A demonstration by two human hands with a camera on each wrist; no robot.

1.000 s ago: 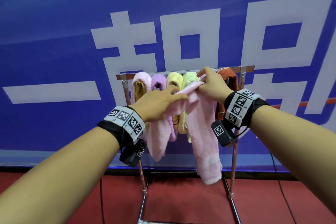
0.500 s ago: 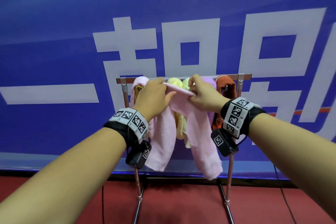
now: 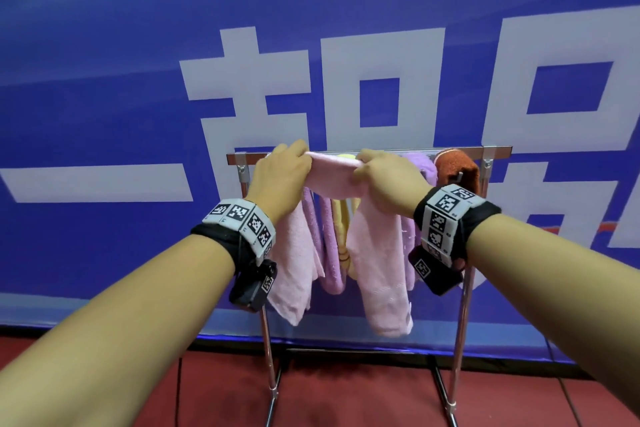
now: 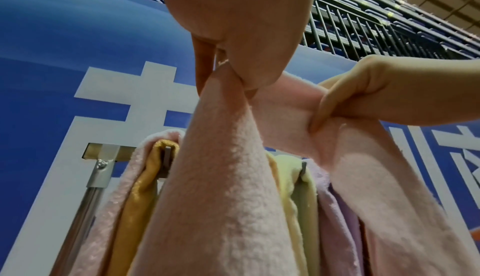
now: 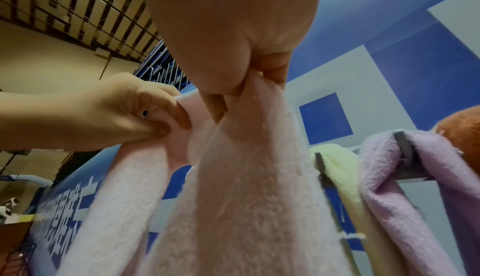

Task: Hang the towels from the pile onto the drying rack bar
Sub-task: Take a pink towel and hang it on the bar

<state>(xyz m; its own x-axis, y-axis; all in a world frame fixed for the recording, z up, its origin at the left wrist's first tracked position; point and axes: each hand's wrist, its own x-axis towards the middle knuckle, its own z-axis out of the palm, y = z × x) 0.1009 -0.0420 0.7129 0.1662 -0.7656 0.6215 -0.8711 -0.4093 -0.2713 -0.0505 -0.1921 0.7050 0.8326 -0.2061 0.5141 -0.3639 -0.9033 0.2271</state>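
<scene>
A light pink towel (image 3: 334,177) is stretched between my hands just in front of the drying rack bar (image 3: 464,150), its two ends hanging down. My left hand (image 3: 282,172) pinches its left part and my right hand (image 3: 384,180) pinches its right part. In the left wrist view the pink towel (image 4: 223,177) falls from my left hand (image 4: 228,71), and my right hand (image 4: 337,106) grips the fold. The right wrist view shows the pink towel (image 5: 246,177) under my right hand (image 5: 233,87). Pink, purple, yellow and rust towels (image 3: 457,170) hang on the bar.
The chrome rack stands on a red floor (image 3: 346,392) against a blue banner (image 3: 138,45) with large white characters. Its upright posts (image 3: 462,322) and base rails lie below my hands. A cable runs along the floor at the right.
Both hands have risen with the pink towel to bar height and drawn apart, so the towel's middle is now spread flat between them.
</scene>
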